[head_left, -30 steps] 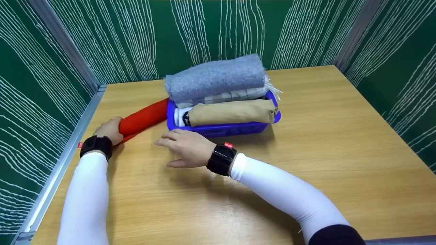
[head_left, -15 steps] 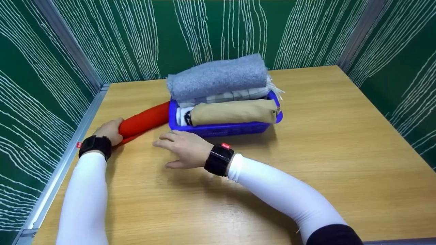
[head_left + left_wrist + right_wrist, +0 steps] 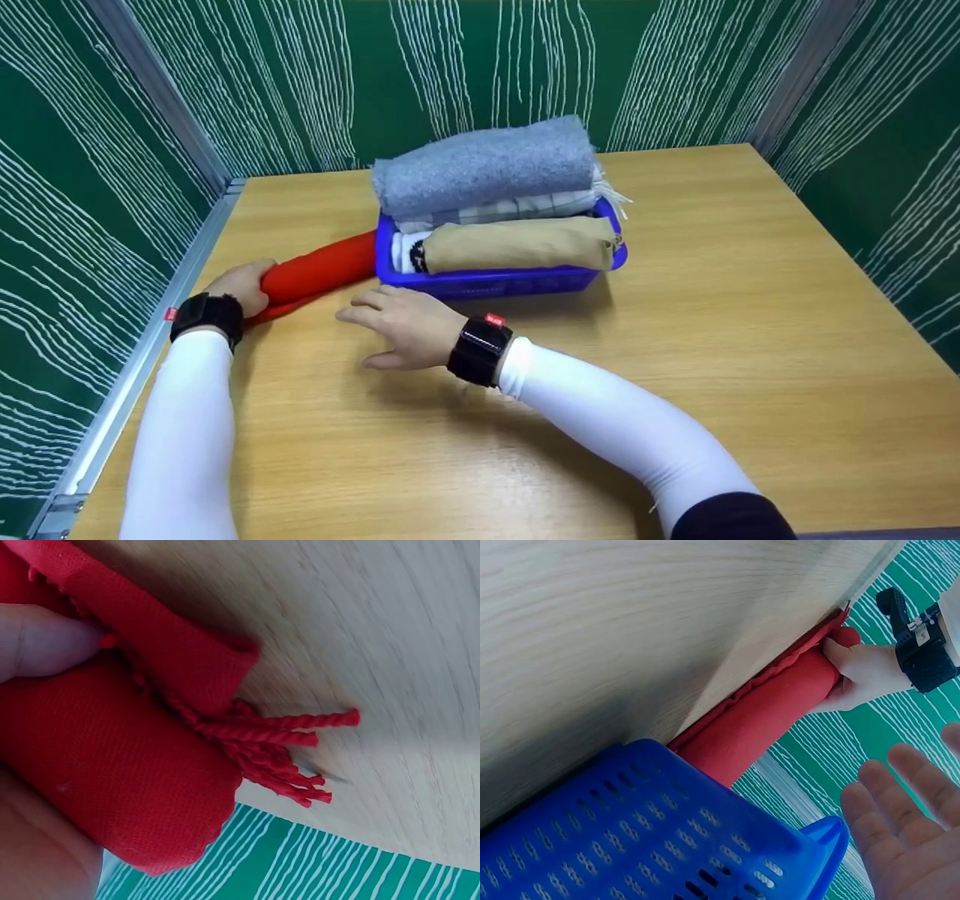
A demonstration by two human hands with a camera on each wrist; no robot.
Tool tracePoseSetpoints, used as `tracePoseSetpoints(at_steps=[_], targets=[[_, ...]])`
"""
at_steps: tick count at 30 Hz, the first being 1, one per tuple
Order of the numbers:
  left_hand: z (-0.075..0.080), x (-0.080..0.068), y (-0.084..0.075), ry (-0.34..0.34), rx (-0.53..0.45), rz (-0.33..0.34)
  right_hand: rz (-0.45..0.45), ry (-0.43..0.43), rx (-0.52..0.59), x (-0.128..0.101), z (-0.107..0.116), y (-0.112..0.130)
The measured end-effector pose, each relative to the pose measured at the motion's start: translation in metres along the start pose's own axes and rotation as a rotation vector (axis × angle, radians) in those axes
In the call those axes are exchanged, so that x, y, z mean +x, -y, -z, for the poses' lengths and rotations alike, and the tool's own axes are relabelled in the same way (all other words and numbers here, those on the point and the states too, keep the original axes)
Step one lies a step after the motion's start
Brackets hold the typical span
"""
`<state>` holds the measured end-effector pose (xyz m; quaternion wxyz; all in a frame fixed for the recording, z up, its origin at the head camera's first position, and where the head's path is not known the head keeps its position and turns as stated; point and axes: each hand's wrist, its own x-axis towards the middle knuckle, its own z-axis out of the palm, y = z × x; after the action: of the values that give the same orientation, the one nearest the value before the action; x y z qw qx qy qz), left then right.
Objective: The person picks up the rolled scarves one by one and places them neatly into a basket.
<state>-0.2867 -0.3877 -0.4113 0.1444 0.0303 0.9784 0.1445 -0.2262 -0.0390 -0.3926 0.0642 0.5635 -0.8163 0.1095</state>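
Observation:
My left hand point(image 3: 241, 286) grips the near end of a rolled red scarf point(image 3: 322, 266). In the left wrist view, the thumb point(image 3: 49, 643) presses on the roll beside a loose flap, and twisted fringe point(image 3: 277, 736) hangs out onto the table. The scarf's far end reaches the left side of a blue plastic basket point(image 3: 495, 285) and is hidden behind it. Just in front of that basket, my right hand point(image 3: 416, 328) hovers over the table with fingers spread and holds nothing. Its open palm and fingers point(image 3: 889, 829) appear beside the slotted basket wall in the right wrist view.
In the basket lie a rolled beige cloth point(image 3: 517, 245), a white roll end point(image 3: 406, 252) and a plaid fringed roll point(image 3: 525, 206), with a rolled grey blanket point(image 3: 487, 166) on top. Green white-streaked walls point(image 3: 247, 82) enclose the wooden table point(image 3: 720, 300).
The camera view has shifted slightly. Both hands have drifted a little left relative to the basket, and the scarf's far end sits slightly lower along the basket's left side.

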Motion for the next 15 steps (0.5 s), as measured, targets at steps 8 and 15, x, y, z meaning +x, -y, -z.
tracePoseSetpoints(at_steps=[8,15], targets=[[-0.0035,-0.0003,0.0045,-0.035,0.021,-0.044,-0.012,0.022,-0.001,0.001,-0.0052,0.0],[0.0004,-0.0048,0.0,-0.009,0.022,-0.023,-0.018,0.024,0.013,0.0008,-0.0069,-0.0002]])
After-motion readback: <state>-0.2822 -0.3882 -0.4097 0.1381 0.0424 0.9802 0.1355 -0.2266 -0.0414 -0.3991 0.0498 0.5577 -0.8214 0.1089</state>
